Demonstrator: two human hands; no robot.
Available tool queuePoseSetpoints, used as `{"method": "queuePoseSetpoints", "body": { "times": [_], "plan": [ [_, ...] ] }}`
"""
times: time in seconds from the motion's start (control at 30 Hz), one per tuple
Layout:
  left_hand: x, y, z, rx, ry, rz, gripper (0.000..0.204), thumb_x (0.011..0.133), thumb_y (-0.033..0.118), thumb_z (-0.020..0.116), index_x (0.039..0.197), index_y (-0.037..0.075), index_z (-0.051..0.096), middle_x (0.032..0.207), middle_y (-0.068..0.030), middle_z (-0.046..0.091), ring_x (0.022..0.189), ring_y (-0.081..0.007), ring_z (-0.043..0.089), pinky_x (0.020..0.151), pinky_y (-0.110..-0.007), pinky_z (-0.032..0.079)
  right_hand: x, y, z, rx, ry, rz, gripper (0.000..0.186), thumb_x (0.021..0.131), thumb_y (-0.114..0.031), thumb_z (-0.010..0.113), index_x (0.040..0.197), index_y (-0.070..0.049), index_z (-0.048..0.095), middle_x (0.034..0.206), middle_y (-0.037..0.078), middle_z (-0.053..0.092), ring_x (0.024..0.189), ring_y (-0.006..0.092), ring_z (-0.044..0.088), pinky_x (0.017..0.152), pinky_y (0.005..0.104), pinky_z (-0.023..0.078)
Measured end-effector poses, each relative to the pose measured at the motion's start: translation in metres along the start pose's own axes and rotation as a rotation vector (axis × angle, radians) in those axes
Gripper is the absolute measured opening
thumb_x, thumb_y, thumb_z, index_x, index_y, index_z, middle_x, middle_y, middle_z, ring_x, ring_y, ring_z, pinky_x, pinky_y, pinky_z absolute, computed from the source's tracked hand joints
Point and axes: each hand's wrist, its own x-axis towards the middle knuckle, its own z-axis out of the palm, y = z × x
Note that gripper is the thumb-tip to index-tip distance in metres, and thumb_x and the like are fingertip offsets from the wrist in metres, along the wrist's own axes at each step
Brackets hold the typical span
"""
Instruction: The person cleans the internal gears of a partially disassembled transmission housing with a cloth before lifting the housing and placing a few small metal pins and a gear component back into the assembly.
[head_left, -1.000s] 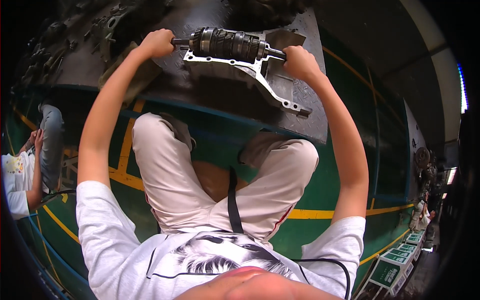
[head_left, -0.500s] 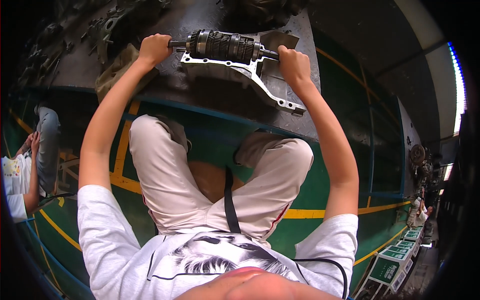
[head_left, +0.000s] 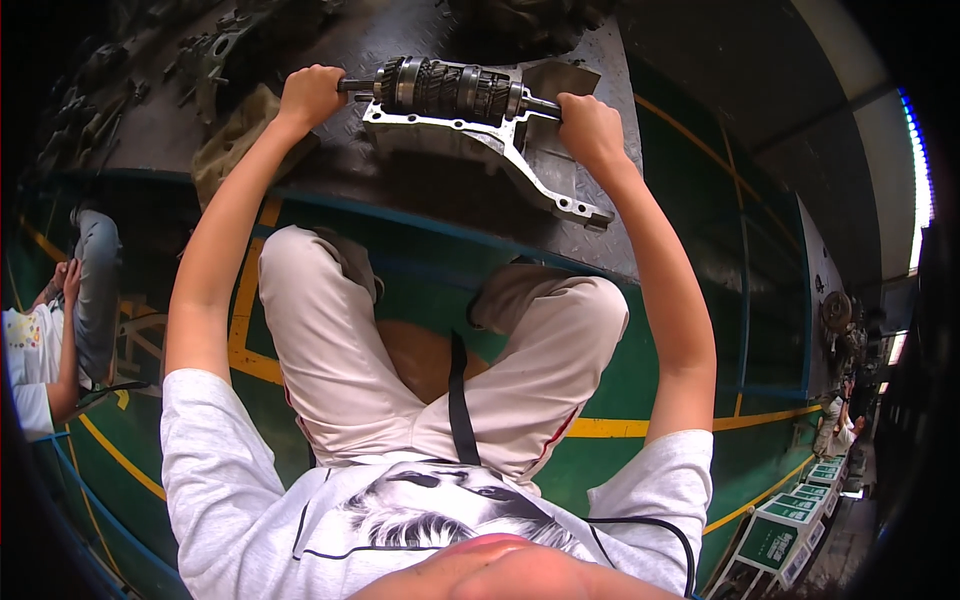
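Observation:
A gear shaft (head_left: 440,88), stacked with dark toothed gears and shiny rings, lies across the upper middle of the view. My left hand (head_left: 312,97) is closed round its thin left end. Round the right end, my right hand (head_left: 590,128) is wrapped in the same way. Directly beneath the gears is a half gearbox housing (head_left: 440,124) of pale metal, its bolt-hole flange facing up and one arm reaching toward the near right. Whether the shaft rests in the housing or hangs just above it, I cannot tell.
The housing stands on a metal-topped workbench (head_left: 340,165). A brown cloth (head_left: 235,150) lies by my left forearm, and metal parts (head_left: 210,65) fill the far left. Another person (head_left: 45,350) sits at the left. Green-and-white boxes (head_left: 780,530) stand at the lower right.
Both hands keep their hold on the gear shaft and have hardly moved. My left elbow has shifted slightly inward.

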Motion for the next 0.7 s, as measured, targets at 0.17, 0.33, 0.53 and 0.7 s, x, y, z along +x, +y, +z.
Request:
{"method": "queuePoseSetpoints", "body": {
  "times": [0.17,0.33,0.53,0.7],
  "plan": [
    [-0.004,-0.003,0.009,0.034,0.13,0.038,0.013,0.071,0.021,0.064,0.069,0.008,0.062,0.07,-0.0139,0.064,0.068,-0.0334,0.064,0.06,-0.042,0.051,-0.001,-0.001,0.003,0.016,0.014,0.004,0.006,0.074,-0.006,0.058,0.08,-0.007,0.06,0.073,0.017,0.065,0.072,0.0371,0.065,0.065,0.0467,0.05],
    [-0.006,0.0,0.014,0.025,0.221,0.052,0.013,0.07,0.018,0.066,0.069,0.007,0.059,0.068,-0.0125,0.063,0.066,-0.0327,0.063,0.06,-0.043,0.05,-0.006,0.003,0.017,-0.007,0.18,-0.033,0.007,0.073,-0.004,0.06,0.077,-0.006,0.054,0.07,0.015,0.065,0.067,0.0361,0.064,0.059,0.0446,0.049],
    [-0.007,0.004,0.008,0.011,0.155,-0.004,0.012,0.07,0.016,0.068,0.075,0.008,0.061,0.072,-0.0127,0.064,0.071,-0.0334,0.063,0.064,-0.043,0.05,-0.007,0.002,0.021,-0.05,0.278,-0.07,0.009,0.074,-0.003,0.059,0.074,-0.007,0.052,0.067,0.013,0.064,0.062,0.0329,0.065,0.054,0.0411,0.05],
    [0.002,0.003,-0.006,0.028,-0.032,-0.029,0.017,0.068,0.02,0.068,0.07,0.005,0.064,0.074,-0.0153,0.066,0.074,-0.0338,0.065,0.067,-0.042,0.052,-0.007,0.003,0.026,-0.057,0.322,-0.078,0.012,0.073,-0.003,0.062,0.074,-0.007,0.051,0.068,0.013,0.063,0.062,0.0323,0.065,0.053,0.0409,0.049]
  ]
}}
